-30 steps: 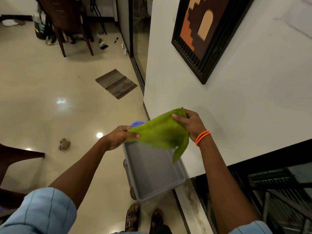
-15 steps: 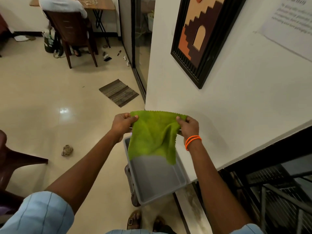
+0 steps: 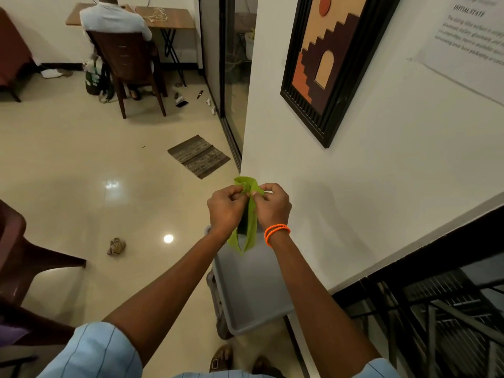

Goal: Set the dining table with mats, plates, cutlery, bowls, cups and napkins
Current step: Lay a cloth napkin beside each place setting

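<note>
A green cloth napkin [image 3: 249,230] hangs folded in half between my two hands, above a grey plastic tub [image 3: 253,298] on the floor. My left hand [image 3: 225,208] pinches the napkin's top corner from the left. My right hand [image 3: 272,204], with orange bands at the wrist, pinches the matching corner, and the two hands touch. The napkin's lower part dangles over the tub's far end. The inside of the tub that shows is bare.
A white wall with a framed picture [image 3: 330,64] runs close on the right. A dark chair [image 3: 24,257] stands at the left. A striped mat [image 3: 199,155] and a crumpled scrap [image 3: 116,246] lie on the tiled floor. A person sits at a far desk [image 3: 117,17].
My hands have come together, folding the spread napkin in half so it now hangs narrow. The view has tilted up a little.
</note>
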